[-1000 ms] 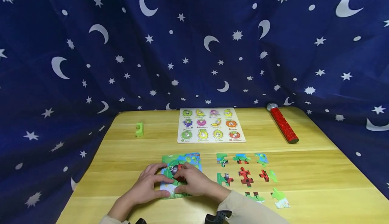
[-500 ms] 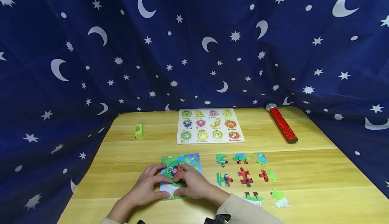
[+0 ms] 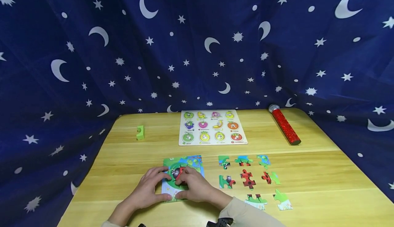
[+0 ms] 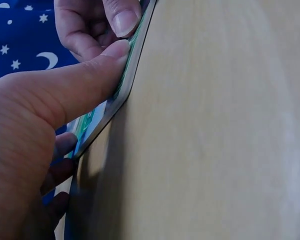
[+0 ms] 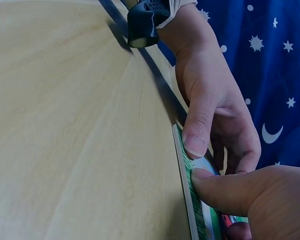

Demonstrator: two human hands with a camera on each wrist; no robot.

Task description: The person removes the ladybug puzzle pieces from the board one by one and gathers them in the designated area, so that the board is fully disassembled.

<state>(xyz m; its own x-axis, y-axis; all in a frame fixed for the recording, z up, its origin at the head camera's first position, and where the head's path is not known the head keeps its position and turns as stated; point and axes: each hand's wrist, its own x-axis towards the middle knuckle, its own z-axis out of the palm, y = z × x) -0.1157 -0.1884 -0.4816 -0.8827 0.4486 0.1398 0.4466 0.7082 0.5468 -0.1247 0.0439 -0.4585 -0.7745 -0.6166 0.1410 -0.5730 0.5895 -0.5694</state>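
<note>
Between both hands lies a small ladybug picture puzzle (image 3: 194, 159), flat on the table. Its near part and middle are partly covered by the hands. My left hand (image 3: 147, 188) rests at its left side, with fingertips over the left edge and the thumb near the bottom corner. My right hand (image 3: 198, 187) has bent fingers on the ladybug picture and its thumb near the bottom edge. In the left wrist view the left thumb (image 4: 97, 77) presses close to the puzzle's edge. The right thumb (image 5: 225, 187) lies on the green border in the right wrist view, close to the left thumb.
Loose ladybug jigsaw pieces (image 3: 247, 179) lie spread out in rows to the right. Behind stands a fruit peg board (image 3: 199, 144) lying flat. A red glitter microphone (image 3: 286, 126) is at the back right, a green notched block (image 3: 141, 133) at the back left. A starry cloth (image 3: 191, 49) hangs behind.
A left finger has drawn back slightly to the left from the middle of the puzzle. The right hand stays in nearly the same place, and the loose pieces lie as before.
</note>
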